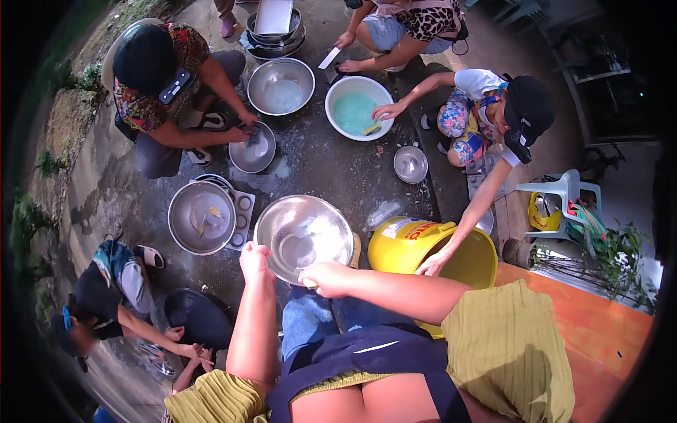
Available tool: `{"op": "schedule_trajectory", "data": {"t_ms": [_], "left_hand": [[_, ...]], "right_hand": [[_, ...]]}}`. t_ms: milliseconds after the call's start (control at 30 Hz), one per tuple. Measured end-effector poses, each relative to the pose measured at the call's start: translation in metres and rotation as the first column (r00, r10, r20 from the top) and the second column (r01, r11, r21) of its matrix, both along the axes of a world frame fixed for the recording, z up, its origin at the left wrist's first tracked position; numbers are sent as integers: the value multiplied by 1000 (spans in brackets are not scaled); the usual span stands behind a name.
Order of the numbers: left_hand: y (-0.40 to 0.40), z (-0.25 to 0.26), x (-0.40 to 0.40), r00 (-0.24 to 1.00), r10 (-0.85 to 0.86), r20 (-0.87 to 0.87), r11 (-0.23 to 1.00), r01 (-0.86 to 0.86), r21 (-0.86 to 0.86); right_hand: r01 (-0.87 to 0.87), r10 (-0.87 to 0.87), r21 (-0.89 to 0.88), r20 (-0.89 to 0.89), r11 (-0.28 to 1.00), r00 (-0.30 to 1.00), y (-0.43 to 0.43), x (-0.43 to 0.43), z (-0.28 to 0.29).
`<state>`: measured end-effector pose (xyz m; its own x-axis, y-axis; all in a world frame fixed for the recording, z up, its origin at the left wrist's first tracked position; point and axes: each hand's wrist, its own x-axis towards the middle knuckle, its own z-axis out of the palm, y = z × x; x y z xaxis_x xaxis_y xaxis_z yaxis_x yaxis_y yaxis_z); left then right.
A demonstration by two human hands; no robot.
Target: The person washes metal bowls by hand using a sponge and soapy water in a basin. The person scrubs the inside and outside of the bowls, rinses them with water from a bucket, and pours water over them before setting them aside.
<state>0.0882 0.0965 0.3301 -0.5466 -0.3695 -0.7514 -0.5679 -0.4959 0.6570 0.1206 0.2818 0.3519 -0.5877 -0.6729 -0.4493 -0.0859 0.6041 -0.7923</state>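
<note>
A large stainless steel bowl (pixel 288 232) is tilted in front of me, above my knees. My left hand (pixel 257 263) grips its rim at the near left. At the near edge, my right hand (pixel 325 278) is closed on a small pale yellowish item, perhaps a sponge, that shows only in part against the bowl's rim. Left of this bowl, another steel bowl (pixel 182 218) with some yellow and pale bits in it rests beside a muffin tin (pixel 243 218). To the right, a yellow plastic bucket (pixel 381 246) lies on its side, with another person's hand (pixel 433 263) at its mouth.
Several people crouch around. A white basin (pixel 332 117) holds greenish water; a steel basin (pixel 312 84) and smaller steel bowls (pixel 411 165) stand on the wet concrete. Stacked pans (pixel 275 50) are at the far side, a black tub (pixel 195 317) at lower left, a plastic chair (pixel 568 185) at right.
</note>
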Motion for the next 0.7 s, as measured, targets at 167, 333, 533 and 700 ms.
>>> {"op": "schedule_trajectory", "data": {"t_ms": [167,333,533,700], "left_hand": [[27,-2,-3,996,-12,-93,998,6,-60],[-22,-14,-3,991,-130,-42,991,131,19],[33,-22,23,962,-272,26,939,271,-214],[-13,-34,-36,814,-566,132,820,572,-11]], "right_hand": [[229,-229,-24,20,973,973,-35,-9,4],[34,-45,-101,-105,994,993,-9,11,-12],[242,-234,49,-124,969,964,-24,36,-21],[168,-156,66,-157,984,975,4,53,-20]]}}
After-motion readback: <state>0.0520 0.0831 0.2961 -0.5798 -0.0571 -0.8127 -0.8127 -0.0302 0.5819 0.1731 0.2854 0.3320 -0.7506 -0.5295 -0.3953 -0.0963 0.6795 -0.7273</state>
